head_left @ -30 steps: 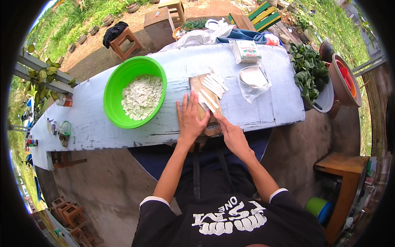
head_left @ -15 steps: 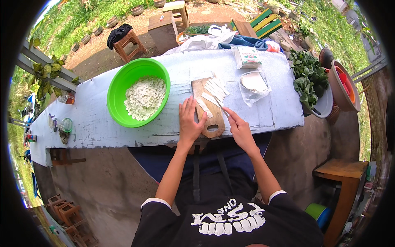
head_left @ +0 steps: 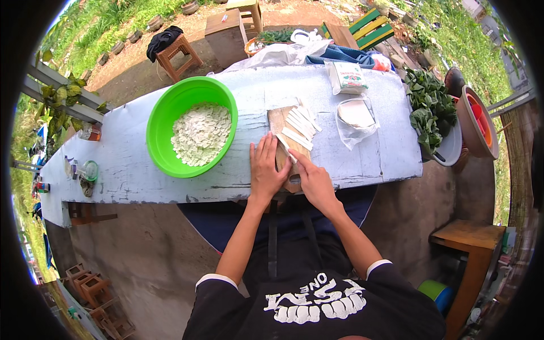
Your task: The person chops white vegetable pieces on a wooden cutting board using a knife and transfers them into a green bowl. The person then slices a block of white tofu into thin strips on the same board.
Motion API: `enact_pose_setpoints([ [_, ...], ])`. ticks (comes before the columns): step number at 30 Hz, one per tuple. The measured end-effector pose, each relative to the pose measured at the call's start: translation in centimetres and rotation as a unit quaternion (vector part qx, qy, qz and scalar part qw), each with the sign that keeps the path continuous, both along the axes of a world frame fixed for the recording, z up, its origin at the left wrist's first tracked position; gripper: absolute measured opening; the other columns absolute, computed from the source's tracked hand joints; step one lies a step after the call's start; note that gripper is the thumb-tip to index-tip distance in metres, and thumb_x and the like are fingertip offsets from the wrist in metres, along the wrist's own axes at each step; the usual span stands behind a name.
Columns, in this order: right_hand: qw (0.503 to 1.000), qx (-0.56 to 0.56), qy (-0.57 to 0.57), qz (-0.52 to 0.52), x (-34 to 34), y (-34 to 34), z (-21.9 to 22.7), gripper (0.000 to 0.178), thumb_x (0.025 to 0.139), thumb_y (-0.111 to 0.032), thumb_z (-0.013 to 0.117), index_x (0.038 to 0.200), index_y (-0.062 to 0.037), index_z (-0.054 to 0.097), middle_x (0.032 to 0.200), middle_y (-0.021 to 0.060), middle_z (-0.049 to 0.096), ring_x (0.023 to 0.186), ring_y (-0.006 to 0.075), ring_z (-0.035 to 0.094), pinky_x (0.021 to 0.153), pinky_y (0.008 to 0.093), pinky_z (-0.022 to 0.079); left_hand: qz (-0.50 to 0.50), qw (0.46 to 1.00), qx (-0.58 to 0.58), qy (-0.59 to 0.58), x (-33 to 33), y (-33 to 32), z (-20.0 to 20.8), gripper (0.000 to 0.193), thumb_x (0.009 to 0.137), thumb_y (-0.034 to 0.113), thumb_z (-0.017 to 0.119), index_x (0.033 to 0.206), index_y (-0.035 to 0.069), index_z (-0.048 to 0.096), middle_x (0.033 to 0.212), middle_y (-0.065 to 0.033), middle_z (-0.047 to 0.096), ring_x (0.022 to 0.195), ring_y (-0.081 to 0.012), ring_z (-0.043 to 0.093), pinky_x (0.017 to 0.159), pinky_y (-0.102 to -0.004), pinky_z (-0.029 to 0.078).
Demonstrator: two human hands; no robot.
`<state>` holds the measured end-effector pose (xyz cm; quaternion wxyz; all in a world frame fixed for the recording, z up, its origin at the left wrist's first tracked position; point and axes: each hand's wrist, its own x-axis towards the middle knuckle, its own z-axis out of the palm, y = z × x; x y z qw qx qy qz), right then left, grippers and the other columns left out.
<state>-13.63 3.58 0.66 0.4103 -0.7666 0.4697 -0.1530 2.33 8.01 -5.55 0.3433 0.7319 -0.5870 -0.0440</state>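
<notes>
A wooden cutting board (head_left: pixel 277 116) with a handle slot lies near the table's front edge. Several flat white strips (head_left: pixel 299 122) fan out over its far right part, some past its edge. One more strip (head_left: pixel 283 140) lies slanted between my hands. My left hand (head_left: pixel 266 170) rests along the board's left side, fingers stretched forward and thumb toward that strip. My right hand (head_left: pixel 315 182) is closed on a knife; its blade, by the slanted strip, is hard to make out. Left of the board stands a green basin (head_left: pixel 161 148) holding many small white cut pieces (head_left: pixel 201 133).
Right of the board lie an open plastic bag of white sheets (head_left: pixel 357 116) and a wrapped packet (head_left: pixel 347 78). Leafy greens (head_left: pixel 429 107) and a brown basin (head_left: pixel 479 127) stand at the table's right end. A glass jar (head_left: pixel 90 133) sits far left.
My right hand has moved left with the knife, close to my left thumb. The strip by my left hand now lies nearer my fingers. The whole view has shifted slightly.
</notes>
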Motion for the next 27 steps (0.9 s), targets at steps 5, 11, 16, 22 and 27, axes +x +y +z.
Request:
enact_pose_setpoints([
  [5, 1.0, -0.003, -0.008, 0.01, 0.3, -0.1, 0.0, 0.041, 0.11, -0.021, 0.046, 0.149, -0.0285, 0.057, 0.087, 0.0318, 0.069, 0.081, 0.0538, 0.067, 0.073, 0.0607, 0.052, 0.002, 1.0, -0.001, -0.005, -0.1, -0.1, 0.2, 0.068, 0.094, 0.035, 0.072, 0.146, -0.004, 0.054, 0.16, -0.0211, 0.048, 0.149, -0.0361, 0.042, 0.126, -0.0577, 0.023],
  [11, 1.0, 0.013, -0.018, 0.019, -0.3, -0.7, -0.5, 0.038, 0.111, -0.023, 0.046, 0.148, -0.026, 0.056, 0.087, 0.0334, 0.069, 0.083, 0.0546, 0.067, 0.074, 0.0613, 0.052, 0.01, 1.0, -0.006, -0.003, -0.3, -0.2, 0.4, 0.065, 0.092, 0.035, 0.074, 0.142, -0.003, 0.058, 0.158, -0.0213, 0.05, 0.148, -0.0366, 0.043, 0.126, -0.058, 0.024],
  [16, 1.0, 0.009, -0.013, 0.013, -0.9, -0.2, -0.6, 0.037, 0.112, -0.024, 0.046, 0.148, -0.0271, 0.056, 0.086, 0.0331, 0.069, 0.084, 0.0547, 0.067, 0.074, 0.061, 0.053, 0.014, 1.0, -0.018, -0.004, -0.2, -0.5, 0.1, 0.065, 0.09, 0.034, 0.076, 0.141, -0.003, 0.059, 0.157, -0.0214, 0.051, 0.148, -0.0365, 0.043, 0.125, -0.0579, 0.024],
  [22, 1.0, 0.012, 0.006, 0.013, -1.6, 0.0, -0.3, 0.036, 0.112, -0.026, 0.046, 0.146, -0.0285, 0.057, 0.086, 0.033, 0.069, 0.084, 0.055, 0.067, 0.074, 0.0615, 0.053, 0.011, 1.0, -0.021, -0.002, -0.1, -0.5, 0.2, 0.065, 0.088, 0.033, 0.077, 0.14, -0.003, 0.06, 0.157, -0.0215, 0.051, 0.148, -0.0369, 0.044, 0.125, -0.0581, 0.025],
  [27, 1.0, 0.013, 0.007, 0.006, -2.3, 0.8, -0.4, 0.036, 0.112, -0.026, 0.047, 0.146, -0.0278, 0.057, 0.084, 0.0331, 0.068, 0.083, 0.0549, 0.067, 0.073, 0.0613, 0.053, 0.012, 1.0, -0.022, -0.003, -0.1, -0.4, 0.0, 0.065, 0.087, 0.032, 0.077, 0.14, -0.002, 0.06, 0.157, -0.0215, 0.052, 0.148, -0.0372, 0.044, 0.125, -0.0584, 0.025],
])
